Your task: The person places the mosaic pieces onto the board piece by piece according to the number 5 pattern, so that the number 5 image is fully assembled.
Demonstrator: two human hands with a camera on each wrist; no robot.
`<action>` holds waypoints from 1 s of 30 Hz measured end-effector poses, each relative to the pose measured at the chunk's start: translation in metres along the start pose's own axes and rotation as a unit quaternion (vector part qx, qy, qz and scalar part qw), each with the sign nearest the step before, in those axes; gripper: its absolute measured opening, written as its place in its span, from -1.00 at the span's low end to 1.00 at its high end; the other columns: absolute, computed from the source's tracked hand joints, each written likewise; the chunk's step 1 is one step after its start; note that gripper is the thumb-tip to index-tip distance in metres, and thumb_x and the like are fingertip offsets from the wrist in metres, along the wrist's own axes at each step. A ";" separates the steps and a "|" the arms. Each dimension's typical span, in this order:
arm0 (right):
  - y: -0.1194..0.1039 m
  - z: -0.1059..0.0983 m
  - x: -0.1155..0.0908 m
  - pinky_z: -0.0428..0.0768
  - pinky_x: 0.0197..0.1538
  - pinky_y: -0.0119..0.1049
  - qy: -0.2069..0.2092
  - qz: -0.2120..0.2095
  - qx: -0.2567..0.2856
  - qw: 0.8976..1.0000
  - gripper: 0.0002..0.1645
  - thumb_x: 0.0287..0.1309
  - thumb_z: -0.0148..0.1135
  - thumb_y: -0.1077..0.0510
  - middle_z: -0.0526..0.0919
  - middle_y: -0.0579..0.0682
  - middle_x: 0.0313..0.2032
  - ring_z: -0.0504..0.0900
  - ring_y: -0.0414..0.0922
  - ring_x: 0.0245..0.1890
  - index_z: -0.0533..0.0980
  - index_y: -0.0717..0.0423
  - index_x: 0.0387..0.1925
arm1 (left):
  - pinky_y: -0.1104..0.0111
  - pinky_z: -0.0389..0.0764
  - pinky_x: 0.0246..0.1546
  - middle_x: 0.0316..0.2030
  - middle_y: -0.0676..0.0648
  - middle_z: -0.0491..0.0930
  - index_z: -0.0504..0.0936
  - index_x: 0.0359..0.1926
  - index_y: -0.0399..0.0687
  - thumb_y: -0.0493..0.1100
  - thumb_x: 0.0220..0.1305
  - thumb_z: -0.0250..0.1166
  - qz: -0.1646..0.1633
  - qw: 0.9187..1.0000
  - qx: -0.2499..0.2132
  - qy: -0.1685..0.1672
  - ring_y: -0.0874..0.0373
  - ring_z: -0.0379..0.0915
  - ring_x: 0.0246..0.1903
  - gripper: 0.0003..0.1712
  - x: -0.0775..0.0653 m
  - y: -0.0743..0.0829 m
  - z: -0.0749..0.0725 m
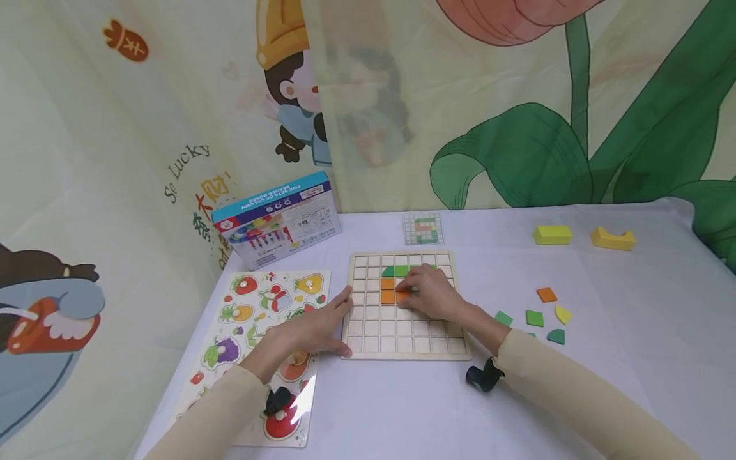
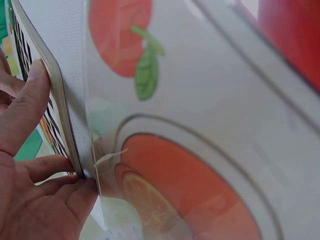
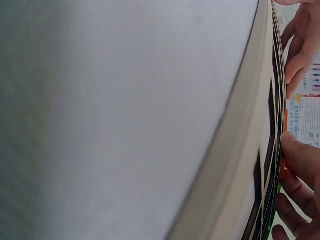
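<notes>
A wooden grid board [image 1: 406, 345] lies flat in front of me. Along its left edge my left hand [image 1: 315, 329] rests with the fingers spread, thumb at the near corner. My right hand [image 1: 432, 294] reaches over the grid, and its thumb and fingertips pinch an orange square tile [image 3: 285, 169] low over the cells. Left of those fingertips sit orange squares [image 1: 388, 297] in a column. Above them is a row with a dark green rounded tile [image 1: 388, 272] and a light green square [image 1: 401, 271], partly covered by the hand.
A small pattern card [image 1: 423, 229] lies behind the board. To the right are loose tiles, among them a green square [image 1: 534, 318], and yellow blocks [image 1: 553, 235]. A fruit picture board [image 1: 230, 383] lies left under my forearm, with a box [image 1: 282, 223] behind it.
</notes>
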State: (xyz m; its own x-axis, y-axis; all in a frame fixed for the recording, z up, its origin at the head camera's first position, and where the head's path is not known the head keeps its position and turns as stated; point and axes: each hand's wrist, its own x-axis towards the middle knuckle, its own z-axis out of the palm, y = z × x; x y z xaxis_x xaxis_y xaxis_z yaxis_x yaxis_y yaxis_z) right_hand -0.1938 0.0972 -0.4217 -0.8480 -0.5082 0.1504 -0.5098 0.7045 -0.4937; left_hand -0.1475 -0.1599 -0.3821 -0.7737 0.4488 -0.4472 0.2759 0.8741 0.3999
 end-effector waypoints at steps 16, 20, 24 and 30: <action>0.000 -0.006 -0.004 0.42 -0.06 -0.09 -0.013 0.008 -0.009 1.000 -0.73 0.03 0.44 0.10 0.66 -0.05 -0.17 0.50 -0.05 -0.08 0.71 0.03 -0.17 | 0.17 0.32 0.38 0.56 0.00 -0.30 0.01 0.52 -0.07 0.04 0.08 0.46 0.002 1.000 0.007 0.001 0.01 -0.05 0.50 0.11 -0.001 -0.001 0.000; 0.009 -0.016 -0.007 0.44 0.02 -0.06 -0.025 0.031 0.012 0.999 -0.68 0.07 0.41 0.09 0.66 -0.05 -0.14 0.49 -0.05 -0.06 0.70 0.05 -0.11 | 0.16 0.31 0.38 0.56 0.00 -0.30 0.01 0.52 -0.07 0.04 0.08 0.46 -0.001 1.000 0.007 0.000 0.00 -0.06 0.50 0.12 0.000 -0.001 0.000; 0.024 -0.032 -0.016 0.46 0.05 -0.05 -0.027 0.064 0.030 0.997 -0.63 0.07 0.41 0.08 0.67 -0.01 -0.12 0.49 -0.03 -0.05 0.68 0.10 -0.06 | 0.16 0.31 0.38 0.56 0.00 -0.29 0.01 0.52 -0.07 0.04 0.08 0.46 -0.002 1.000 0.003 0.002 0.01 -0.06 0.51 0.12 -0.001 -0.001 0.000; 0.062 -0.064 -0.049 0.55 0.00 -0.08 -0.021 0.117 0.039 0.992 -0.62 0.09 0.39 0.10 0.67 0.02 -0.11 0.53 -0.01 -0.04 0.66 0.10 -0.02 | 0.16 0.31 0.38 0.56 0.00 -0.29 0.02 0.52 -0.06 0.03 0.08 0.46 0.001 1.000 0.000 0.004 0.01 -0.07 0.51 0.11 -0.002 -0.001 0.001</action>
State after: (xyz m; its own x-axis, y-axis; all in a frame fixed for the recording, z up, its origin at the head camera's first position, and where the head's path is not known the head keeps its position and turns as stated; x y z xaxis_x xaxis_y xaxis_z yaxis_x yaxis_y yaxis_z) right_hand -0.1928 0.1978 -0.4046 -0.9343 -0.3563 -0.0106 -0.2855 0.7657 -0.5763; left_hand -0.1462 -0.1617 -0.3825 -0.7779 0.4494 -0.4393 0.2780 0.8730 0.4007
